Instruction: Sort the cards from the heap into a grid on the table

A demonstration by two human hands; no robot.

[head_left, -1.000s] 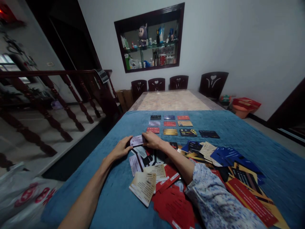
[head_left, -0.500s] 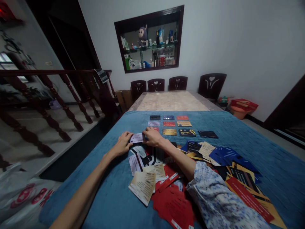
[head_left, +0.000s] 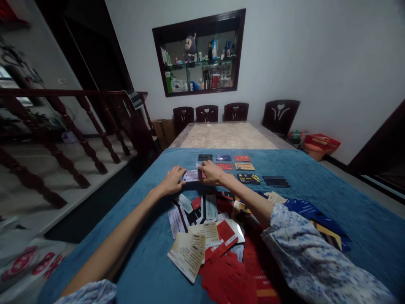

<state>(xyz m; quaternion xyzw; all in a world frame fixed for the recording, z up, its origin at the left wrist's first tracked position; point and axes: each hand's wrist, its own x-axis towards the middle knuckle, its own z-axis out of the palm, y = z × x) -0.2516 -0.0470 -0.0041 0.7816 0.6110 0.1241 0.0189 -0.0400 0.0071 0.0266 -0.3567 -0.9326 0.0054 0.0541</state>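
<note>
A pale lilac card (head_left: 191, 176) is stretched between my two hands, just above or against the blue cloth. My left hand (head_left: 172, 179) pinches its left end, and my right hand (head_left: 212, 172) grips the right end. Beyond and beside them lie cards in rows: a black card (head_left: 205, 157), a dark blue card (head_left: 223, 157), an orange-red card (head_left: 242, 158), a yellow card (head_left: 244, 166) and a black-and-gold VIP card (head_left: 248, 179). My right hand partly covers a red card and others near it. Closer to me is a loose heap with beige cards (head_left: 187, 253) and red cards (head_left: 226, 276).
The blue cloth (head_left: 142, 245) covers the near part of the table. Blue cards (head_left: 313, 215) spread out at right, beside my sleeve. Dark chairs (head_left: 280, 116) line the far end. A wooden railing (head_left: 85, 122) and white plastic bags (head_left: 25, 261) are at left.
Both hands have moved slightly right and away from me with the lilac card, toward the card rows. The right hand now covers more of the third row. The view has shifted a little.
</note>
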